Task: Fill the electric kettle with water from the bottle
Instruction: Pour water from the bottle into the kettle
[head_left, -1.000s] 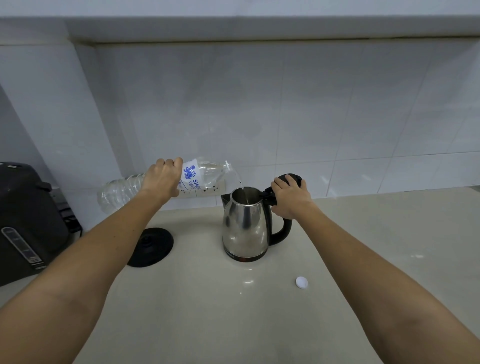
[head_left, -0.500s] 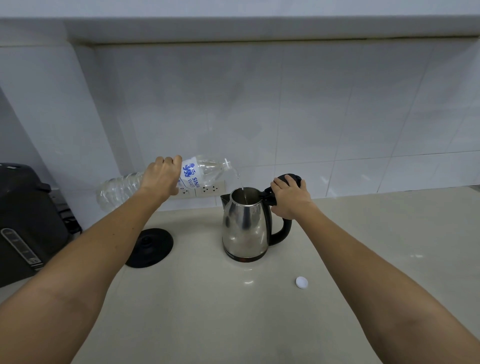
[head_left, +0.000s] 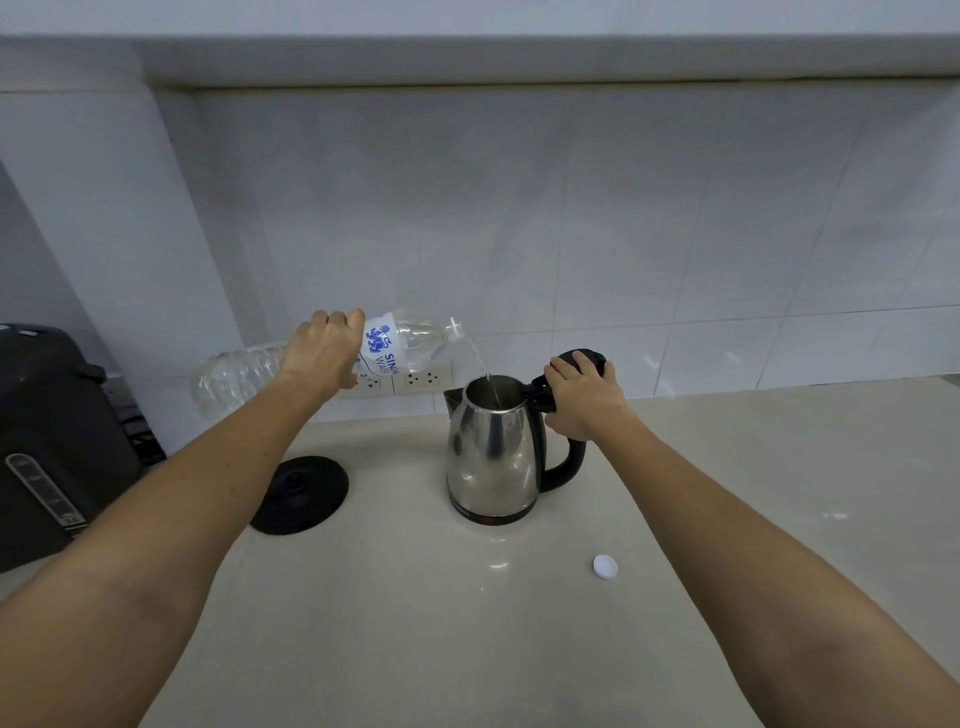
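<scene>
Pour: water bottle (head_left: 415, 336) into steel kettle (head_left: 491, 452).
Left hand (head_left: 324, 349) wrapped bottle mid-body; right hand (head_left: 583, 396) gripped handle (head_left: 569, 463). Thin plastic likely buckles, so hold gently beside label (head_left: 382, 349).

- left hand (head_left: 324, 353): bare, only the back of it and the knuckles show, roughly 9 o'clock from centre
- left forearm (head_left: 208, 493): bare skin right down to the frame edge at about 8 o'clock
- right hand (head_left: 584, 397): bare too, just past 3 o'clock
- right forearm (head_left: 727, 519): bare to the edge around 4 o'clock
</scene>
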